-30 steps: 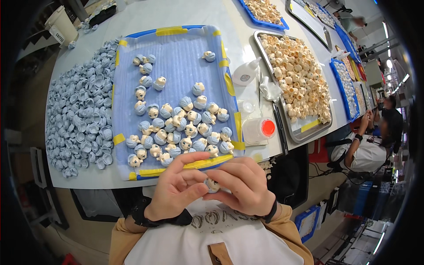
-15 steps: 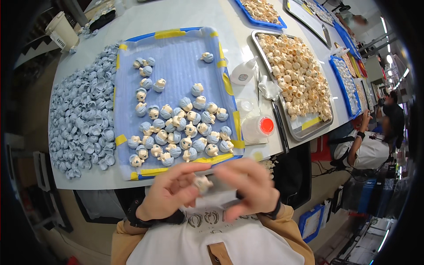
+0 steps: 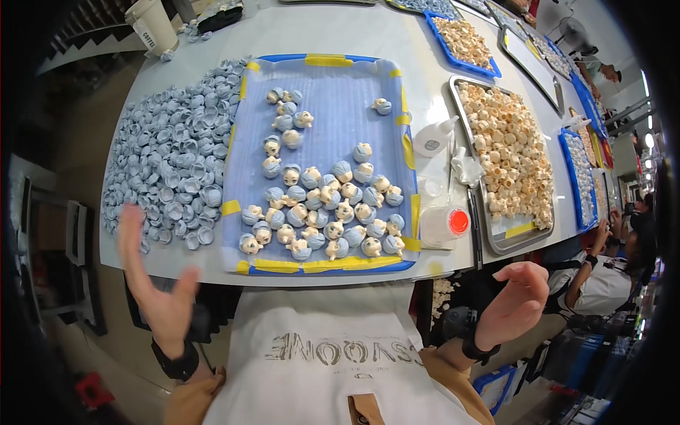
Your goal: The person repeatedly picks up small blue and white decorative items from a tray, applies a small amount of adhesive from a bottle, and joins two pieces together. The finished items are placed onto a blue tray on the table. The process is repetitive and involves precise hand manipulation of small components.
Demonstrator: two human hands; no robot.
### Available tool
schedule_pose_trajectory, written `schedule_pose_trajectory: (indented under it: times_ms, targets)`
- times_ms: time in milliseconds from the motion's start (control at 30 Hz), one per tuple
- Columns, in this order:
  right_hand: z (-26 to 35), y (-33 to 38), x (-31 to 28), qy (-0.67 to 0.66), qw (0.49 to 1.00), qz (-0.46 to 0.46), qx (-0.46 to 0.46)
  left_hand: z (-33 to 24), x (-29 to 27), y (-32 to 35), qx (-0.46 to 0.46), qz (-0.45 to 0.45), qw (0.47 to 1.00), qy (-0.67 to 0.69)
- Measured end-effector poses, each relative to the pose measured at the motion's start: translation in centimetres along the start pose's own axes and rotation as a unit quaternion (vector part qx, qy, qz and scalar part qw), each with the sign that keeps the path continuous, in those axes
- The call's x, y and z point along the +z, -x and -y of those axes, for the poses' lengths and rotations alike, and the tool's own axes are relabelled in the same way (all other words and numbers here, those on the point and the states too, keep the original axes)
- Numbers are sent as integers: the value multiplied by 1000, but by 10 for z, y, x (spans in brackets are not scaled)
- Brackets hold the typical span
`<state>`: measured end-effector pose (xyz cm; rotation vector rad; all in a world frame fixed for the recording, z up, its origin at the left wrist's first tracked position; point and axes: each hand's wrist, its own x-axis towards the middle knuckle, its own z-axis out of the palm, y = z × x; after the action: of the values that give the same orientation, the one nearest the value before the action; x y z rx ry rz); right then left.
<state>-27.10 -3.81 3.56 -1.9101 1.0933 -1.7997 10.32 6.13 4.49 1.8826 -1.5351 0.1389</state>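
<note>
My left hand (image 3: pixel 159 283) is raised at the near edge of the pile of pale blue hollow shells (image 3: pixel 170 156), fingers stretched and thumb apart, holding nothing. Off the table's near edge on the right, my right hand (image 3: pixel 513 304) has loosely curled, parted fingers with nothing visible in them. Between the hands and farther off lies a blue-lined tray (image 3: pixel 333 78) edged with yellow tape. Small doll heads (image 3: pixel 343 211) with blue hair and pale faces crowd its near half. One slightly blurred doll head (image 3: pixel 291 139) shows near a short row on the tray's left side.
Right of the tray stand a white squeeze bottle (image 3: pixel 433 137) and a clear jar with a red top (image 3: pixel 446 223). A metal tray (image 3: pixel 489 244) holds cream hollow pieces. A white cup (image 3: pixel 151 27) stands far left. Another person (image 3: pixel 602 283) sits at right.
The doll head has left my left hand; an extra one shows at the tray's left side. My hands have moved apart, left toward the shells, right outward. The view has shifted.
</note>
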Motion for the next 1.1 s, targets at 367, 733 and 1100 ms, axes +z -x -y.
schedule_pose_trajectory:
  times_ms: [367, 733, 1100]
  targets:
    - [-6, -2, 1, 23, 999, 19, 40, 97, 32, 46, -118, -83, 981, -132]
    - [-55, -32, -52, 197, 970, -53, 131, 127, 28, 37, -69, -55, 990, -111]
    - [-143, -61, -123, 586, 792, 121, 123, 118, 32, 34, -94, -106, 988, -66]
